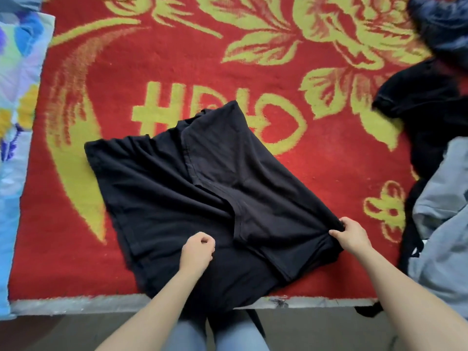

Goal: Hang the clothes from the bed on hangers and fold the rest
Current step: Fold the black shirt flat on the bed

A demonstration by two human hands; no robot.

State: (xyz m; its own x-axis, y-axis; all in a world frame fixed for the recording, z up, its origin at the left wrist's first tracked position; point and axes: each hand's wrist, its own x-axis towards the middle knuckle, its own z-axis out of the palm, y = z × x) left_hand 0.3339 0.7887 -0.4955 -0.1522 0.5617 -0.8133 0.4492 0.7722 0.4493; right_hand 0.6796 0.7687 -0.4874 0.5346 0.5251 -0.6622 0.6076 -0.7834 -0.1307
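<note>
A black garment [202,188] lies spread and partly folded on a red blanket [316,158] with a yellow flower pattern. It sits near the bed's near edge, and its near end hangs over that edge. One panel is folded across from the right, its hem running down the middle.

The right hand [350,235] pinches the garment's near right corner between thumb and fingers, bunching the cloth there. The left hand [198,249] sits on the garment's near middle with its fingers curled into a fist; whether any cloth is caught inside cannot be told.

At the right, well apart from the garment, a heap of black clothes [430,110] lies against a grey garment [445,219], with a dark patterned cloth [443,24] at the far right corner. A pale flowered sheet [15,97] runs down the left edge. The person's jeans [190,335] show at the near edge.
</note>
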